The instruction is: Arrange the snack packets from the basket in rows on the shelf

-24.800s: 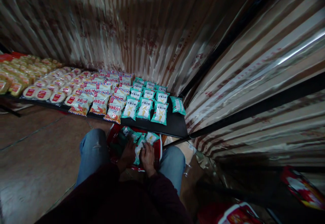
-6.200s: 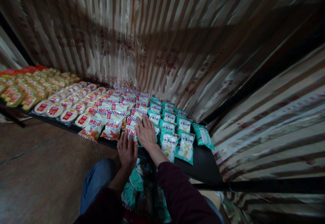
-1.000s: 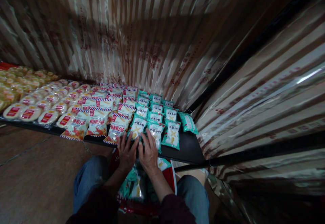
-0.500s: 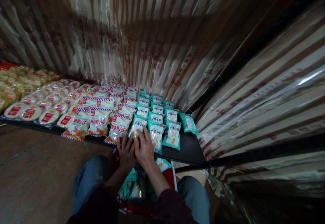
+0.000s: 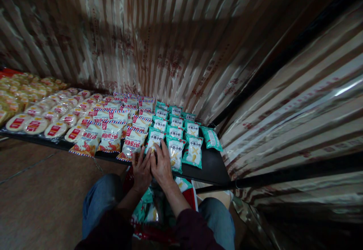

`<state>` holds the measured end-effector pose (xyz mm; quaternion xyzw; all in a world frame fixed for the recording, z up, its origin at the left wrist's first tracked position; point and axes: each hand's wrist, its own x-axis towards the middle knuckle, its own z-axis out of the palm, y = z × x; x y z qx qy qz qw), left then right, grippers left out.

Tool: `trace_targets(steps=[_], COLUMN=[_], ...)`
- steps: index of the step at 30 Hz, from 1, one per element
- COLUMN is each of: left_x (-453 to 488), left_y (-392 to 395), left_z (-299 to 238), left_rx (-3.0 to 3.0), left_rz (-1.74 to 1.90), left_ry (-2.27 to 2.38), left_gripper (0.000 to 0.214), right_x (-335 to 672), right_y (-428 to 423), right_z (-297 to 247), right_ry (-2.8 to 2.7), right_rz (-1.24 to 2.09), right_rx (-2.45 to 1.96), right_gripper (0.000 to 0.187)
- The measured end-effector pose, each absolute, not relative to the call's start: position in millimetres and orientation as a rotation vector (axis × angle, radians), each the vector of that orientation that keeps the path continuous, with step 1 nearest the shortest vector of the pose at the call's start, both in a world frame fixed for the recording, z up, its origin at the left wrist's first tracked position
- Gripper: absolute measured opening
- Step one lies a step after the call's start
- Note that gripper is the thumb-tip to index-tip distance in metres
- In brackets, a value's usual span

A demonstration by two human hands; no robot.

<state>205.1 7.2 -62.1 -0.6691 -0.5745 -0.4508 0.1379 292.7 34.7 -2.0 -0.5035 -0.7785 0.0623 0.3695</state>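
Observation:
A green-and-white snack bag (image 5: 154, 138) lies at the front left of the green rows on the black shelf. Both my hands rest on its lower end, side by side and almost touching. The fingers of my left hand (image 5: 141, 170) are stretched out, with the tips at the bag's lower left. My right hand (image 5: 162, 167) has its fingers extended over the bag's lower right, near the neighbouring green snack bag (image 5: 175, 153). The bag's bottom edge is hidden under my hands.
Left of the green rows stand red-and-white snack bags (image 5: 111, 135), then round wrapped crackers (image 5: 36, 124) and yellow packets (image 5: 21, 95). One green bag (image 5: 211, 138) lies tilted at the right end of the black shelf (image 5: 213, 163). Below, a red basket (image 5: 190, 197) holds more green bags. Striped sheeting (image 5: 176, 46) hangs behind.
My hands stay on the same green bag, with hardly any movement. The whole view has shifted very slightly.

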Motion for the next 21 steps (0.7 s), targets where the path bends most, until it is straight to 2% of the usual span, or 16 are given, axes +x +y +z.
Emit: trace_targets(steps=[6, 12, 21], left_x=[206.4, 209.5, 207.6], left_y=[6.7, 5.4, 4.3], left_z=[-57.7, -53.8, -57.0], left_rx=[-1.927, -1.915, -1.959], left_rz=[-1.253, -1.204, -1.208], left_ry=[-1.698, -1.716, -1.661], left_gripper=[0.031, 0.031, 0.03], right_x=[307.4, 335.7, 341.2], right_y=[21.1, 14.3, 22.2], right_z=[2.7, -15.9, -29.7], right_ry=[-2.005, -1.873, -1.882], right_rz=[-0.053, -0.28, -0.222], right_rx=[-1.259, -1.438, -1.506], right_gripper=[0.036, 0.039, 0.045])
